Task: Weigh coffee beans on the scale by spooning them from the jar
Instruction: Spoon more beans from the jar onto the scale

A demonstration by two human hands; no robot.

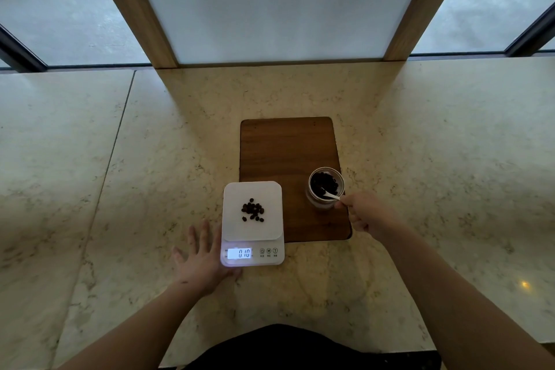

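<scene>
A white digital scale (231,213) sits on the marble counter, its lit display reading 010. A small pile of dark coffee beans (253,210) lies on its platform. To the right, a glass jar (326,188) with beans in it stands on a wooden board (286,147). My right hand (365,215) holds a white spoon (329,195) whose bowl dips into the jar's beans. My left hand (202,258) rests flat on the counter with fingers spread, touching the scale's left side.
The marble counter (435,144) spreads wide on both sides. A wood-framed frosted panel (279,6) rises at the back edge, with windows on either side. The counter's near edge runs just in front of my body.
</scene>
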